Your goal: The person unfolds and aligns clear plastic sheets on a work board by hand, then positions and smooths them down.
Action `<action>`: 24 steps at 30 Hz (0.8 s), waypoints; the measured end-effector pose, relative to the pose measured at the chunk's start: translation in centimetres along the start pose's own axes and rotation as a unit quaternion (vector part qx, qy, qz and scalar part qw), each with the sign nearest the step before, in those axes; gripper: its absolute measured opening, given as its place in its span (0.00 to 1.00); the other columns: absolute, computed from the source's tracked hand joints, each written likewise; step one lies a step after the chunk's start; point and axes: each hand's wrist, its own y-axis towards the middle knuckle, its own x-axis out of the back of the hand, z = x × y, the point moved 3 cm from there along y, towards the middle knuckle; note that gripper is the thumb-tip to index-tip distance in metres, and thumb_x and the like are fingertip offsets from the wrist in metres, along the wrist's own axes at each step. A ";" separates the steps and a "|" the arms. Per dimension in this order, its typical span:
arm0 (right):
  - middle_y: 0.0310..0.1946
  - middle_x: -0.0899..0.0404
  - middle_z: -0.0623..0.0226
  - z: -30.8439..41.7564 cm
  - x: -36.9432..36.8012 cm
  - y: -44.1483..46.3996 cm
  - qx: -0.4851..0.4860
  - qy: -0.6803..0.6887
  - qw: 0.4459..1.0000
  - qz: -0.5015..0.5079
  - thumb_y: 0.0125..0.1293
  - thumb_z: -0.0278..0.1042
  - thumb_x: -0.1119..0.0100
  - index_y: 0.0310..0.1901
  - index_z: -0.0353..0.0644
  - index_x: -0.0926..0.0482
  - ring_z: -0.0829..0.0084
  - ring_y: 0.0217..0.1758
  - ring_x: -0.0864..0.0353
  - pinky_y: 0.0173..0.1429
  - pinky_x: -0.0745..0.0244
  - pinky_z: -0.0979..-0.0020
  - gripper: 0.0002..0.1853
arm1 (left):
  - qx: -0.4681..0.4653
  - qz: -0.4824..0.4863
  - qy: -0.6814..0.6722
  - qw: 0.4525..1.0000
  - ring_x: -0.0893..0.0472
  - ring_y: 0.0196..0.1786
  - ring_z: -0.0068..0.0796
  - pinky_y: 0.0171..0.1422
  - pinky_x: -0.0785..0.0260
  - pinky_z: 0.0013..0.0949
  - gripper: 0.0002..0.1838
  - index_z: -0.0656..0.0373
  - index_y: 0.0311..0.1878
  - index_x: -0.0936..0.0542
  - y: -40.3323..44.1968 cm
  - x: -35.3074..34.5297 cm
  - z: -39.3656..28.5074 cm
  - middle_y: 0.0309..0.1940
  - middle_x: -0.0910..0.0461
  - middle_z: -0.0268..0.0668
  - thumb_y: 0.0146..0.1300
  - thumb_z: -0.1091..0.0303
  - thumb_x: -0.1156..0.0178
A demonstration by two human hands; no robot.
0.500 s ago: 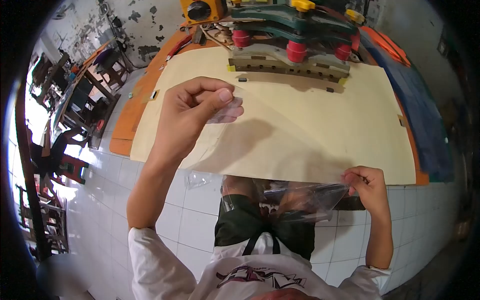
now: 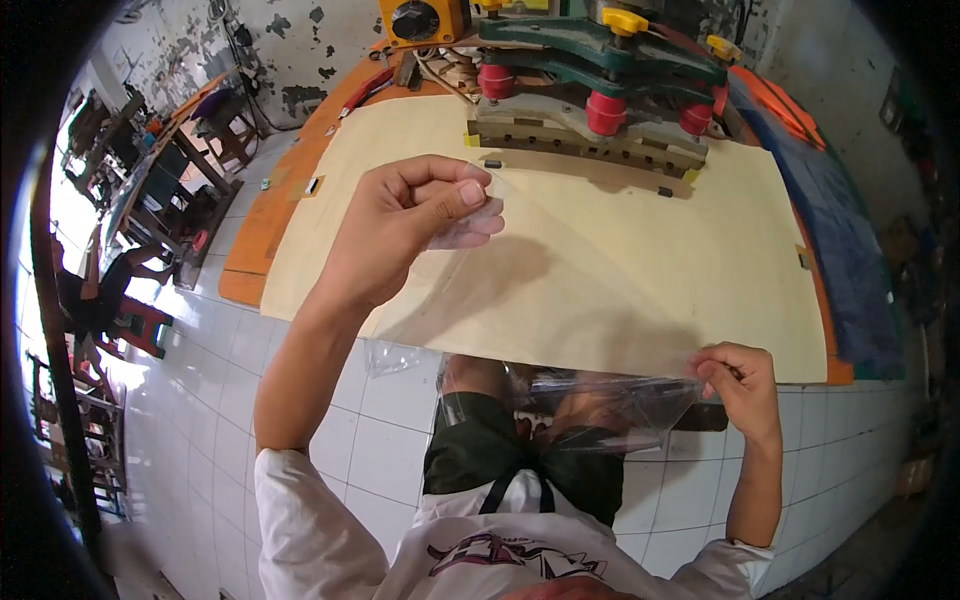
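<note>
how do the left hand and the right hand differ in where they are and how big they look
The left hand is up over the pale yellow sheet, while the right hand overlaps that sheet's near edge.
The left hand sits higher in the picture than the right hand.
The left hand also looks larger in view than the right hand.
Shared: both pinch the clear plastic film.

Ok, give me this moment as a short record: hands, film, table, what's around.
Left hand: fingers pinching film, raised
Right hand: fingers pinching film, near the table's front edge
Film: clear, spread between both hands, partly hanging below that edge
Table: orange, mostly under a cream sheet
Far side: green machine
Right side: blue sheet
</note>
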 end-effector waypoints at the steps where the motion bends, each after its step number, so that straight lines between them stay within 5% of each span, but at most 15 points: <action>1: 0.31 0.14 0.64 0.0 0.1 0.0 -0.007 0.002 1.000 0.001 0.68 0.20 0.39 0.41 0.30 0.14 0.83 0.25 0.25 0.30 0.28 0.80 0.05 | 0.006 0.004 -0.018 1.000 0.11 0.43 0.32 0.50 0.15 0.34 0.13 0.68 0.52 0.19 0.0 0.0 0.0 0.41 0.14 0.43 0.70 0.69 0.35; 24: 0.32 0.15 0.63 1.0 0.8 0.3 0.028 0.001 0.999 0.015 0.70 0.24 0.39 0.41 0.31 0.14 0.81 0.29 0.23 0.33 0.26 0.79 0.06 | 0.014 0.008 -0.039 0.999 0.12 0.45 0.32 0.52 0.15 0.37 0.13 0.66 0.53 0.19 0.1 0.2 0.2 0.43 0.13 0.42 0.69 0.71 0.35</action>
